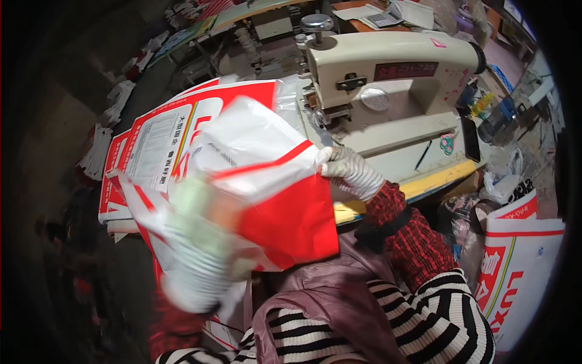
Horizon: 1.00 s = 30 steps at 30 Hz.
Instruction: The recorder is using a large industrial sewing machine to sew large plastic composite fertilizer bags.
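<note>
A red and white printed woven sack is lifted in front of me, partly folded over on itself. My right hand, in a white striped knit glove, is closed on the sack's upper right edge, beside the sewing machine's bed. My left hand, also gloved, is over the sack's left part and smeared by motion. Its fingers cannot be made out. Under the raised sack lies a stack of similar sacks on the table's left side. The cream sewing machine stands just beyond my right hand.
On the machine's table are small scissors, a black pen and a dark phone. A yellow strip edges the table. More printed sacks stand at the right. Papers and a calculator lie at the back.
</note>
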Tool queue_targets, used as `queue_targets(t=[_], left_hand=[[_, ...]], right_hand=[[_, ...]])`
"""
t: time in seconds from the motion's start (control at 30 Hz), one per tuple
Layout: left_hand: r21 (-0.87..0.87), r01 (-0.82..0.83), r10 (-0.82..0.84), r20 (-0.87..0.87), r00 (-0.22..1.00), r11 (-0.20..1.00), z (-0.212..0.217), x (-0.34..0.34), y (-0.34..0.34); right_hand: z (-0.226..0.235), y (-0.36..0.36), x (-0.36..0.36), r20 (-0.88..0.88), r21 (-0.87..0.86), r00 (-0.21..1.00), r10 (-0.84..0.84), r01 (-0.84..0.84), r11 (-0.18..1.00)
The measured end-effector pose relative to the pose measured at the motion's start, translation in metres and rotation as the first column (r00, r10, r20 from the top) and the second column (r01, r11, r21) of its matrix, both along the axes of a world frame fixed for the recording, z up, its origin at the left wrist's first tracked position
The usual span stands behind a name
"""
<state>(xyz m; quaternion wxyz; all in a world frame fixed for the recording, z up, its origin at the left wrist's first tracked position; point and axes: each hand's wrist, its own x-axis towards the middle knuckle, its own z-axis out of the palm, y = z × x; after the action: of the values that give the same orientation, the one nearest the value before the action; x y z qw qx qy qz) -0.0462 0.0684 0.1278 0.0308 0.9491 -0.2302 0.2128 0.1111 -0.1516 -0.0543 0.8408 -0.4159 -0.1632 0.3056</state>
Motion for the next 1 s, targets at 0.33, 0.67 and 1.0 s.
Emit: queue_targets(t=[0.33,0.67,1.0], left_hand=[[-0.692,-0.564,0.144,-0.567,0.811,0.451,-0.044,0.036,0.326],[-0.254,-0.255,0.356,0.757,0.549,0.933,0.166,-0.069,0.309],[-0.152,-0.777,0.673,0.616,0.409,0.611,-0.067,-0.233,0.48]], right_hand=[[0.077,-0.029,-0.036,0.194,0.05,0.936,-0.295,0.291,0.955],[0.164,-0.043,-0.048,0.359,0.358,0.722,-0.591,0.478,0.802],[0.09,0.066,-0.161,0.492,-0.598,0.378,0.784,-0.507,0.62]])
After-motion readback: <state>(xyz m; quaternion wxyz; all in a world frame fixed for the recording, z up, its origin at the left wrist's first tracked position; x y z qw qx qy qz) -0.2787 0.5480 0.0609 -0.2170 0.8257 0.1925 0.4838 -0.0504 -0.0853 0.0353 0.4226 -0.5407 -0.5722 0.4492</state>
